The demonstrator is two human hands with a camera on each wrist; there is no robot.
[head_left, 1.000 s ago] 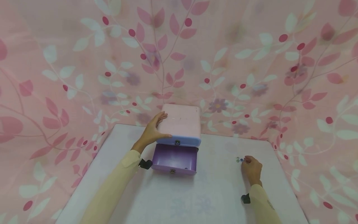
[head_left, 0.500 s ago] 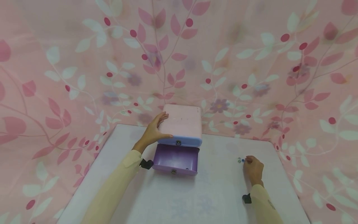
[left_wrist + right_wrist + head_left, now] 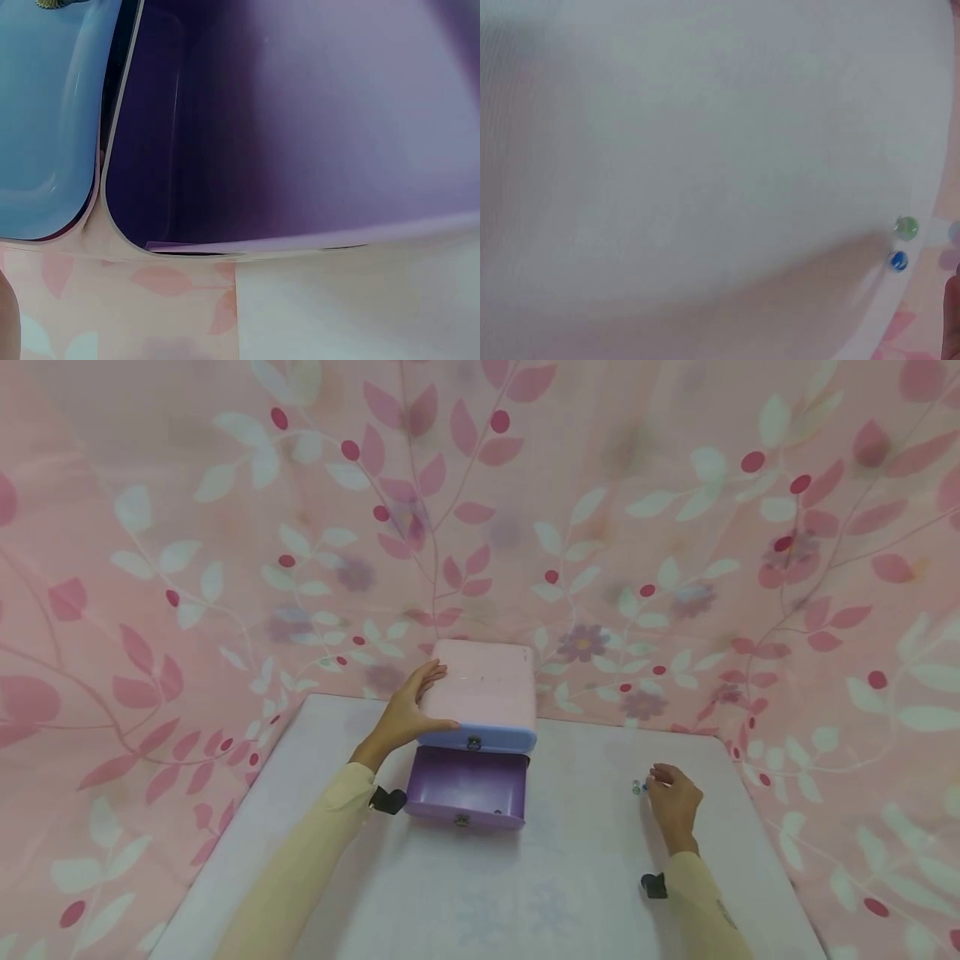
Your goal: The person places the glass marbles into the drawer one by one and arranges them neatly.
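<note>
Fingers, R hand: curled; hold – can't tell.
Round blue glass marble: on white worktop beside them, round green glass marble close – may get knocked.
Marble pickup: prob. step in hand; next calls for secure pinch.
L hand: gripping pink plastic box corner.
Purple plastic drawer: out, tiny dark ball inside.

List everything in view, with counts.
Table: one, white, beneath
Backdrop: one, pink floral, behind
Box: one, pink with blue front, table's back
Drawer: one, purple, pulled out below blue front
Knobs: two, dark, one per front
Small item: one, dark, in the drawer
Green marble: at least one, table's right
Blue marble: one, beside the green
Sleeves: two, pale yellow, both arms
Wrist devices: two, black, both wrists
Left hand: one, against the box
Right hand: one, by the marbles
</note>
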